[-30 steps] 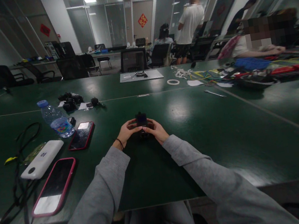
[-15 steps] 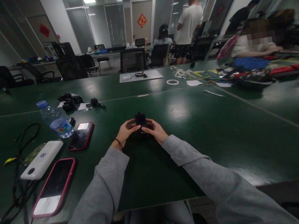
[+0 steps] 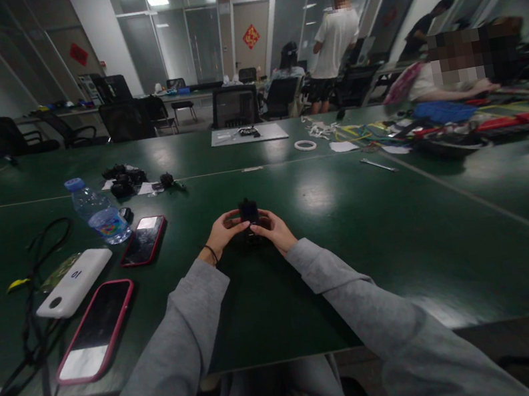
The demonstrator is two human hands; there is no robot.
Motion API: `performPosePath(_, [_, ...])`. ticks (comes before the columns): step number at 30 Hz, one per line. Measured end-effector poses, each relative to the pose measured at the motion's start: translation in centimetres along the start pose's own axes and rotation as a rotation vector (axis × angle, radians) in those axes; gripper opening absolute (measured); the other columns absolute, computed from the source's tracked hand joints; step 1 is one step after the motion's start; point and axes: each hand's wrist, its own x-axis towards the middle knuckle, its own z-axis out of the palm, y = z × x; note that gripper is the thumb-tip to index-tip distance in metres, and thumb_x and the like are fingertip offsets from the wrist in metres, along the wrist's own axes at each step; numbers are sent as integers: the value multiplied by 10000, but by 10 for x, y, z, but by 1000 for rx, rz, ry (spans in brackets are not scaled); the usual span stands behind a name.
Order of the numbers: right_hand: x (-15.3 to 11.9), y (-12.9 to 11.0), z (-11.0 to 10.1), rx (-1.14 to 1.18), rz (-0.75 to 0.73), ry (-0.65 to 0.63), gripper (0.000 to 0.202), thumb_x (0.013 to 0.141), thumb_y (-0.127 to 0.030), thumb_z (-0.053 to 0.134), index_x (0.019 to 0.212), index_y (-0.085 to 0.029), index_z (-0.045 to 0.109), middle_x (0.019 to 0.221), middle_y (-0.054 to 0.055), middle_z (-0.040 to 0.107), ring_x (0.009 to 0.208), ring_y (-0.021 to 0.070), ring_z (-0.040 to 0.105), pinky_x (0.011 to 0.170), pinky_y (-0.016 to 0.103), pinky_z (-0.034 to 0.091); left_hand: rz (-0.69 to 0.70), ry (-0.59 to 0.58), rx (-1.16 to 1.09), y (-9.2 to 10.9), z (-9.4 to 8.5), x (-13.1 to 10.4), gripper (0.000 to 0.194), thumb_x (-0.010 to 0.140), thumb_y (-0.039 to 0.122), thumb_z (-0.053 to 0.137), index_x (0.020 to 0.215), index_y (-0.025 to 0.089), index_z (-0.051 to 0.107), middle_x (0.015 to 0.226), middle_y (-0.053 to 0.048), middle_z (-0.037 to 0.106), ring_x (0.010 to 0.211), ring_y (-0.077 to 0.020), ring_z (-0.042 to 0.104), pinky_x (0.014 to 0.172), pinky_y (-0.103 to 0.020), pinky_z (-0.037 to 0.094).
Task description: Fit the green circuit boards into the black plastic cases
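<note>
The black device (image 3: 248, 211) is pinched by the left hand (image 3: 223, 235) and right hand (image 3: 276, 230), well apart from the near table edge (image 3: 281, 359).

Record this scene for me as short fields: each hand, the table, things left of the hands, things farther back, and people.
Left hand: holding the left side of a small black object
Right hand: holding its right side
Table: dark green
Left of hands: blue-capped bottle, red-edged phone, pink-edged phone, white oblong object
Farther back: pale board, white ring
People: several in the background, one standing in a white top
</note>
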Motion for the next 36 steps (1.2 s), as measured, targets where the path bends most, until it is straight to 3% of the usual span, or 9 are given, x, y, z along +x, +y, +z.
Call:
performPosePath(16, [-1,-2,3,-18,-11,7,697,595,-434,872,1177,-232,547,1044,64,666,1027,235,632,990,443,481,40,35,100,-2,-1,4,650,625,338,867,1186,129,613,1076,-126,693,1001,-223,652,987,-441,464])
performPosePath(24, [-1,0,4,-39,-14,30,720,601,-452,860,1207,-228,542,1051,70,657,1053,243,621,1006,450,472,26,11,65,1,4,-1,653,647,311,855,1211,132,578,1116,-129,673,1034,-213,633,997,-430,453])
performPosePath(36, [-1,1,7,-73,-54,36,736,594,-469,861,1204,-223,530,1032,63,650,1025,245,625,990,465,486,31,67,46,-3,8,-1,666,609,318,875,1172,148,563,1104,-118,650,995,-210,621,962,-419,457])
